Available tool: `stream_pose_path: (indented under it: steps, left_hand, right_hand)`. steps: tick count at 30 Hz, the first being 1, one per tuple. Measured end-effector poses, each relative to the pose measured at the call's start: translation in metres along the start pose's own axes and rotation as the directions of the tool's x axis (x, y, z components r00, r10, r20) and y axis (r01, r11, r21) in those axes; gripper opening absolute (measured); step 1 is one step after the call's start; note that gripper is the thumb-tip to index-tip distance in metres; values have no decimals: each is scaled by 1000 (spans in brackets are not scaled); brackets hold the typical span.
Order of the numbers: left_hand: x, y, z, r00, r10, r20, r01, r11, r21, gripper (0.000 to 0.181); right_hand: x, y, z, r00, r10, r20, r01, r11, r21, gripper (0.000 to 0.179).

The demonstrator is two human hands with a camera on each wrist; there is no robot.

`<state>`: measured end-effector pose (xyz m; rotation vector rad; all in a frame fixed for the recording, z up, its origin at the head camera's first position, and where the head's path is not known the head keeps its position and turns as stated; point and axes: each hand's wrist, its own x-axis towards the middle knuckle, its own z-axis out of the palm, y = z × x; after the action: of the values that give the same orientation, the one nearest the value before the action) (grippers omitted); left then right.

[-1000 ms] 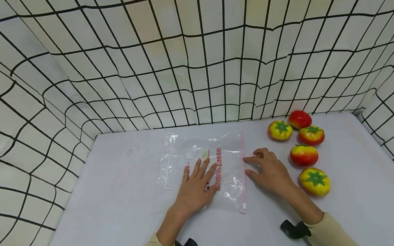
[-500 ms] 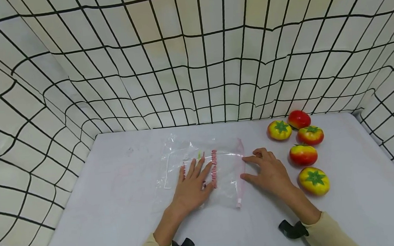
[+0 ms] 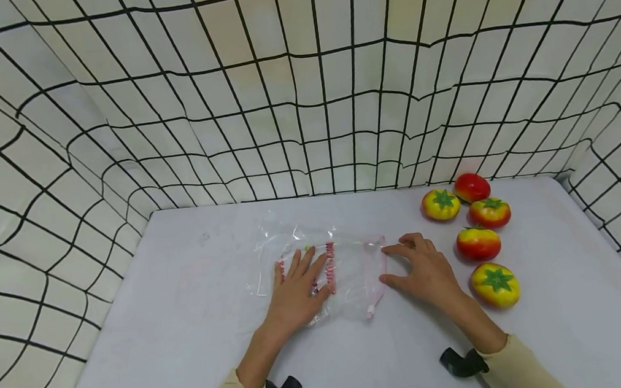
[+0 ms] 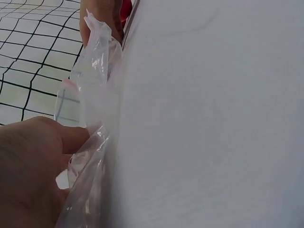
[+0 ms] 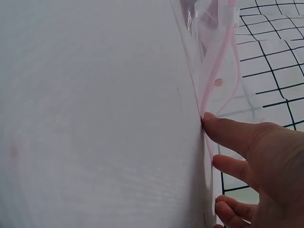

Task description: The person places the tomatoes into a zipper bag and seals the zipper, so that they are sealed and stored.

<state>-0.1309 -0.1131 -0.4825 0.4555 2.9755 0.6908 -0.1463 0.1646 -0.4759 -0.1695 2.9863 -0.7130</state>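
I see a white table (image 3: 179,341). Near its middle lies a clear, wrinkly bag (image 3: 353,273). The bag has red marks (image 3: 330,260) and a pink edge (image 3: 377,299). On the person's right side of the table sit five fruits. A yellow fruit (image 3: 441,205), a red fruit (image 3: 472,187) and a red-and-yellow fruit (image 3: 489,213) bunch up at the back. The fourth fruit (image 3: 478,244) sits in front of them, and the fifth fruit (image 3: 495,286) is nearest the person.

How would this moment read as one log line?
left hand: spread on clear bag; right hand: touching bag's pink edge; five tomato-like items: right side of table
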Motion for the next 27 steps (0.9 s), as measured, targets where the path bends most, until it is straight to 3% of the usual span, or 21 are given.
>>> stream_pose_path:
  steps: [6,9,11,16,21,27]
  left_hand:
    - [5,9,-2,994,107,-4,-106,990,95,57]
    - [6,14,-3,993,115,-6,-113,988,106,50]
    - [6,16,-2,990,131,-44,-125,985,115,48]
    - [8,23,3,967,207,-148,-187,973,135,46]
    - [8,31,6,973,172,-151,-161,984,83,52]
    - [7,36,10,981,162,-106,-153,985,85,76]
  right_hand:
    - [1,2,-1,1000,-4,-2,4,1000,17,61]
    - [3,3,-2,1000,-11,-4,11,1000,26,61]
    - [4,3,-2,1000,-12,-4,12,999,29,61]
    - [5,2,0,1000,-10,-7,10,1000,27,61]
    - [4,1,2,1000,-16,-13,16,1000,12,62]
    - [1,2,4,999,-30,-28,30,1000,-7,61]
